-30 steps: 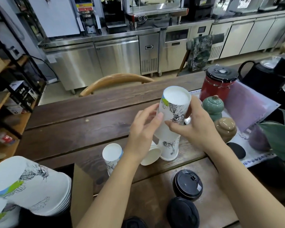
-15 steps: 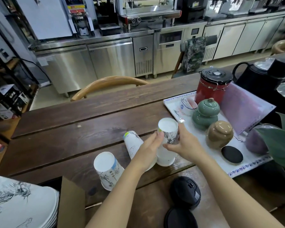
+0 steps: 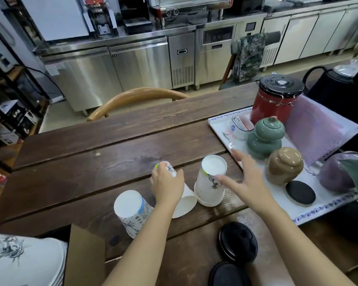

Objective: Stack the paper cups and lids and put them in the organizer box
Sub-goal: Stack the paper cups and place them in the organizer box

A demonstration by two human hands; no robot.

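One wide-angle head-worn view looks forward and down, close over the wooden tabletop (image 3: 116,145), toward a steel kitchen counter (image 3: 132,44), probably across an aisle.

Café or drinks shop, back-of-house side. Beyond our hands (image 3: 167,186) runs a long row of steel under-counter fridges (image 3: 112,69) with an espresso machine (image 3: 186,7) on top. Hands work over a dark plank table (image 3: 91,162). Printed paper cups (image 3: 211,182) between them, black lids (image 3: 238,242) nearer us, tea jars on a tray (image 3: 219,124) to the right.
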